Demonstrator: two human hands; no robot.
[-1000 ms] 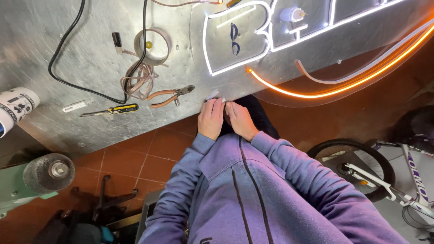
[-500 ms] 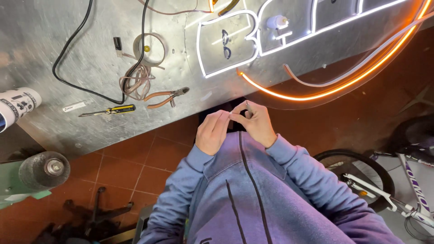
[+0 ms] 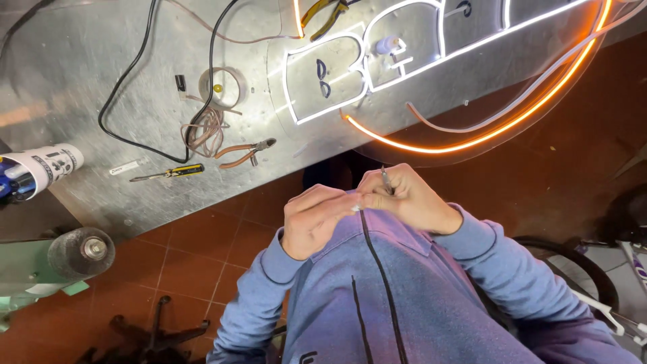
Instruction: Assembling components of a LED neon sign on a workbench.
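— Where the hands meet at the chest, what is held?

— Right hand [image 3: 408, 199]: fingers closed on a thin grey metal tool [image 3: 386, 180], tip upward. Left hand [image 3: 317, 219]: fingers curled shut, touching the right; whether they grip anything, I cannot tell.

— Clearance?

— Red tiled floor [image 3: 202, 243] lies open between the body and the desk [image 3: 121, 87] edge. Near that edge: a yellow-handled screwdriver [image 3: 168, 172] and orange-handled pliers [image 3: 244, 152]. Farther back, black cable [image 3: 135, 74] and the lit sign [image 3: 418, 61] overhanging the edge.

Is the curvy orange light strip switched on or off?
On. The orange light strip glows brightly along its curve on the metal table.
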